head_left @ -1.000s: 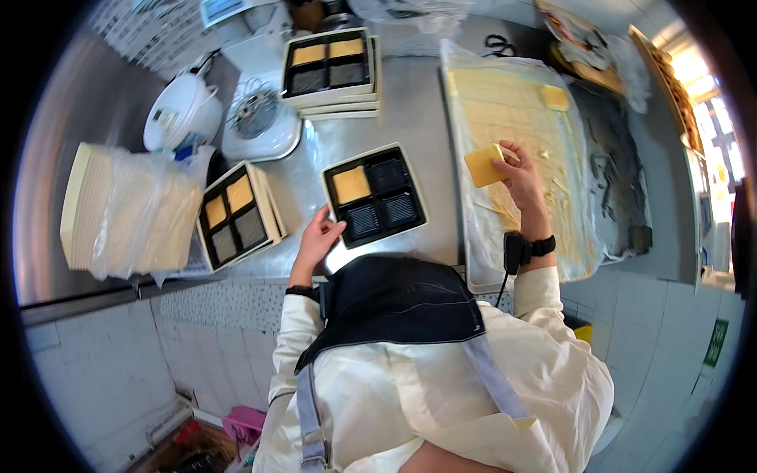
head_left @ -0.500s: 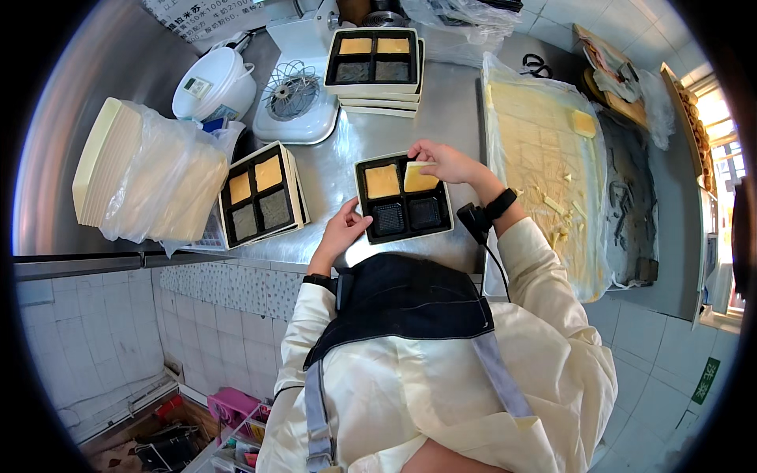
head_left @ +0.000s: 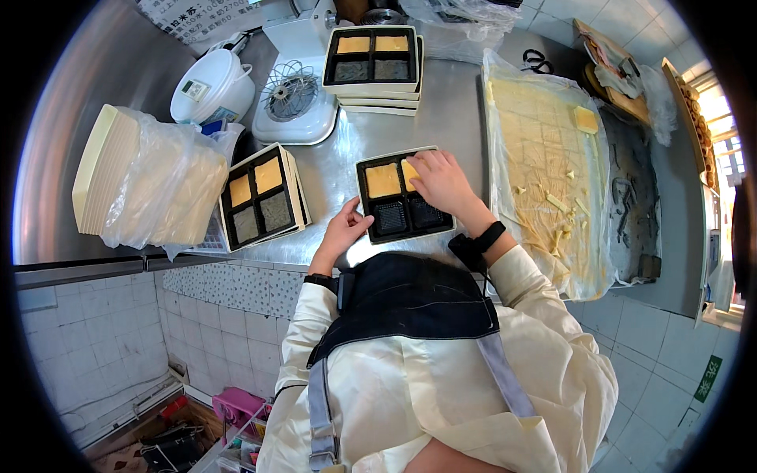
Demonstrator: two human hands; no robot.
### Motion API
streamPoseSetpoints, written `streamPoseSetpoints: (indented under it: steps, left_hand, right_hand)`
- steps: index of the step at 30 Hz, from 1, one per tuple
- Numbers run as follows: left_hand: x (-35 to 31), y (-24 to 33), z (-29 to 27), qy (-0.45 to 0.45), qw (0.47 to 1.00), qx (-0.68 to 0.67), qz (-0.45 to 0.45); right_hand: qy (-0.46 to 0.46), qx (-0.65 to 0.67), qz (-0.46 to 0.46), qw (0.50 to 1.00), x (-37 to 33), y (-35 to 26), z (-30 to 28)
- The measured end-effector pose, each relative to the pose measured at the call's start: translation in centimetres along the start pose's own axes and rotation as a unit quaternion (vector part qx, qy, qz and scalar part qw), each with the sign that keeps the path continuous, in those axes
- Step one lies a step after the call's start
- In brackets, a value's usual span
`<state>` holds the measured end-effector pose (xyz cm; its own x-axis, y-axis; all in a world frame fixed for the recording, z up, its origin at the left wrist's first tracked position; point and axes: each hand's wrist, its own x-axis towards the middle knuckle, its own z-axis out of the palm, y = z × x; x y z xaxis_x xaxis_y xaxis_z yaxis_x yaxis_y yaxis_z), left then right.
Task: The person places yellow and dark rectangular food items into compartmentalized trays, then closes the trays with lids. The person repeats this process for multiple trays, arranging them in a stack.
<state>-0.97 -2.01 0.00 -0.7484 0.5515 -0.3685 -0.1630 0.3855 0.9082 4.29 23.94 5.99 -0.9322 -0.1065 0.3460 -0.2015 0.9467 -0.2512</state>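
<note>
In front of me on the steel table lies a shallow cream box (head_left: 452, 231) with a black four-compartment insert (head_left: 405, 235). A yellow cake square (head_left: 383, 180) lies in its far-left compartment. My right hand (head_left: 443, 185) is over the far-right compartment, fingertips closed at another cake square (head_left: 408, 175), partly hidden under the fingers. The two near compartments have no cake in them. My left hand (head_left: 342, 234) grips the box's left edge at its near corner, thumb and forefinger against the side.
Left stands a stack of similar boxes (head_left: 302, 206) holding yellow and grey squares, beside bagged cream trays (head_left: 169, 181). Another box stack (head_left: 380, 102) is farther back, near a scale with a whisk (head_left: 289, 93). Right, a lined sheet (head_left: 532, 142) holds cake scraps and a loose square (head_left: 586, 120).
My right hand has shifted slightly right and nearer, and its fingers now cover more of the far-right cake square. My left hand stays at the box's edge.
</note>
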Motion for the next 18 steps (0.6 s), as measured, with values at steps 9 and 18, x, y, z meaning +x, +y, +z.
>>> streamPoseSetpoints:
  steps: [9, 18]
  left_hand:
    - [0.1, 0.0, 0.0, -0.007, 1.0, -0.019, 0.007]
    - [0.2, -0.5, 0.0, -0.001, 1.0, -0.02, 0.01]
  right_hand:
    - [-0.009, -0.009, -0.005, 1.0, -0.9, 0.5, 2.5]
    - [0.032, 0.014, 0.009, 0.999, -0.3, -0.9, 2.5]
